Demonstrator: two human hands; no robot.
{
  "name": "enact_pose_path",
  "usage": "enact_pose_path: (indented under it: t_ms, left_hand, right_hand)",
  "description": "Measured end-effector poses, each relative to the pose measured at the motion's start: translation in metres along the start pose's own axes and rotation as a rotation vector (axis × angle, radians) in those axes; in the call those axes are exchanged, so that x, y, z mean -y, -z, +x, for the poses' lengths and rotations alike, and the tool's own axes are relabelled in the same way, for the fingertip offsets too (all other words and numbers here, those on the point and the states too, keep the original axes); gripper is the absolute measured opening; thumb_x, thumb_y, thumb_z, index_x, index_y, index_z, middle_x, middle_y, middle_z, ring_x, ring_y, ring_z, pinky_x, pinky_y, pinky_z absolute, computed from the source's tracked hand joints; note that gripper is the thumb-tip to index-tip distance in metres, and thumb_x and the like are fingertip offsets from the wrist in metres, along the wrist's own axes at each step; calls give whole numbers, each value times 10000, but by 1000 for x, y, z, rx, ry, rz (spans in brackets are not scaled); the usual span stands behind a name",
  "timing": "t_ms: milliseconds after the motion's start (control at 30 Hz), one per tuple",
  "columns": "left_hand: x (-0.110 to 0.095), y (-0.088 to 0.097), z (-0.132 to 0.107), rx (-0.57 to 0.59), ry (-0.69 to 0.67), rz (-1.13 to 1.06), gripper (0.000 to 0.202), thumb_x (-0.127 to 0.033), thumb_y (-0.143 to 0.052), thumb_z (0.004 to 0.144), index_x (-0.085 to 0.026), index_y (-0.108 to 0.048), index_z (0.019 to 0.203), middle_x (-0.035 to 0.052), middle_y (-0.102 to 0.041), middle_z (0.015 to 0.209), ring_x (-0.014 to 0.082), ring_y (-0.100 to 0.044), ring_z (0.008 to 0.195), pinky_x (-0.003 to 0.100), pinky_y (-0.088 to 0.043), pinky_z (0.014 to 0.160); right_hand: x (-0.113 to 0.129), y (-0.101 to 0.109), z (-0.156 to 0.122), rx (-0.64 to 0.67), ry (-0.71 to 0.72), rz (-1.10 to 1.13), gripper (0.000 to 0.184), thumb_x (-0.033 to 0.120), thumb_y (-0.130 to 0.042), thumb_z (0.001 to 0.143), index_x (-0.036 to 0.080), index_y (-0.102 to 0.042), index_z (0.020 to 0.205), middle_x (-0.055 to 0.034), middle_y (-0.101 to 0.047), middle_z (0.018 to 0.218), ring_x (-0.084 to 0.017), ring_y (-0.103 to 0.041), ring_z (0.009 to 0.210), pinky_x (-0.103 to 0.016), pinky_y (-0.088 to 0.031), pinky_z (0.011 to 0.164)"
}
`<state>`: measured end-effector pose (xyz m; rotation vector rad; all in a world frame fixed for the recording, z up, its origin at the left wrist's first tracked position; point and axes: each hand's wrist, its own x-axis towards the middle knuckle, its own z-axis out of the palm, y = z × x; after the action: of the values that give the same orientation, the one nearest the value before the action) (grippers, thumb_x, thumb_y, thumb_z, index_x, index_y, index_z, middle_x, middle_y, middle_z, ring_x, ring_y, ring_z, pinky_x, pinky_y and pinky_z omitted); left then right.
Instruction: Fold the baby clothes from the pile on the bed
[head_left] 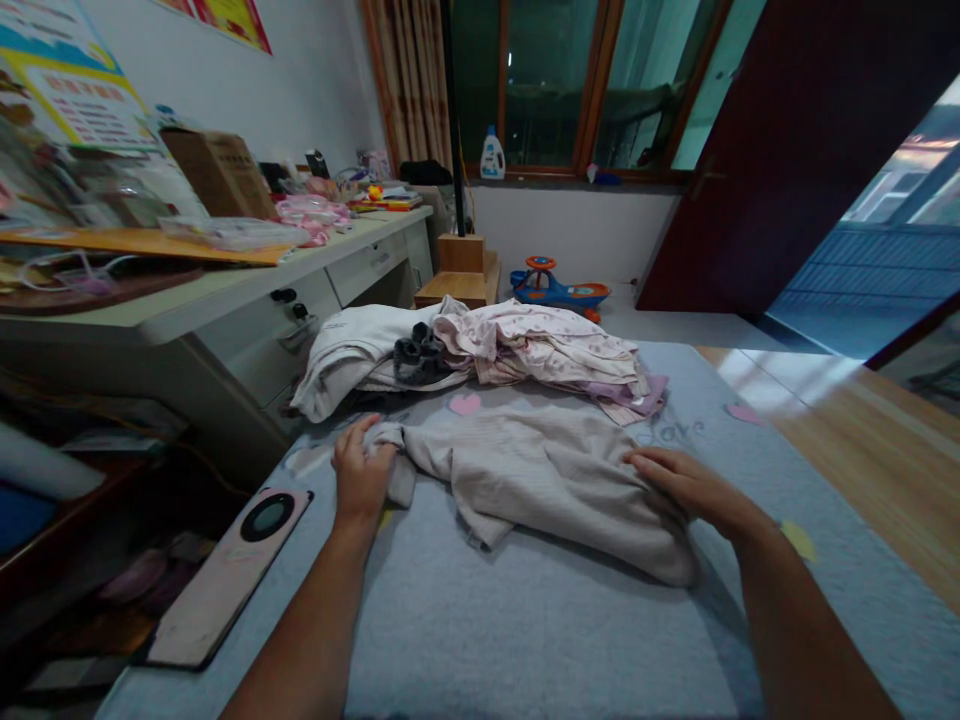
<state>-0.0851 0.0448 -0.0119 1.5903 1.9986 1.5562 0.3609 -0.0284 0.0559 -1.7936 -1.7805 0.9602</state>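
Observation:
A beige ribbed shirt (540, 470) lies crumpled across the bed in front of me, one short sleeve pointing toward me. My left hand (363, 468) is closed on its narrow bunched left end, where a darker edge shows. At the opposite end, my right hand (679, 485) grips the wider part of the cloth, fingers on top and thumb hidden. Just beyond the shirt is a heap of clothes: white garments (360, 345), a dark grey bunched item (420, 352) and pink patterned clothing (547, 345).
The bed (555, 650) has a light blue cover with hearts. A phone (232, 580) with a round camera lies at its left edge. A cluttered desk (360, 240) stands left. Past the bed are a wooden step-shaped piece (457, 285) and a blue-orange ride-on toy (559, 290).

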Motion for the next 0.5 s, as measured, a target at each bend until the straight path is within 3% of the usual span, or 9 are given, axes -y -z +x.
enact_pose_path:
  t_ms: [100,167,300,400,500]
  left_hand:
    - [-15,0,-11,-50,-209,223,411,-255,-608,776,-188,-668,1178,143,-538,1365,359,-439,1298,540,-289,1124]
    - [-26,-1,-21,13,-354,265,381,-223,-575,816,-200,-666,1185,123,-588,1330,347,-457,1261,534,-301,1103]
    - [-37,-6,-38,386,-550,252,480,-136,-528,808,-220,-640,1268,95,-650,1275,302,-510,1170,473,-356,1030]
    - [-35,-14,-45,690,-578,239,612,-132,-572,752,-265,-602,1349,77,-623,1348,306,-489,1199,486,-331,1034]
    - [-31,-20,-45,819,-548,184,501,-173,-580,772,-305,-676,1245,54,-652,1311,303,-497,1187,505,-313,1037]
  right_hand:
    - [-13,1,15,-235,-58,-109,445,528,-451,886,192,-737,946,-57,-733,831,-224,-666,763,-306,-505,687]
    - [-19,-1,29,-341,-57,-197,392,460,-482,862,185,-732,985,-82,-745,933,-242,-678,864,-320,-509,763]
    - [-28,-17,57,-352,-73,-285,431,385,-544,840,168,-677,1188,-135,-690,1242,-268,-648,1105,-353,-482,933]
    - [-29,-33,71,-273,-83,-351,439,343,-628,792,196,-662,1204,-109,-725,1168,-270,-667,1064,-355,-488,912]
    - [-24,-37,74,-228,0,-391,421,271,-653,760,198,-671,1174,-91,-745,1088,-267,-678,1014,-350,-484,889]
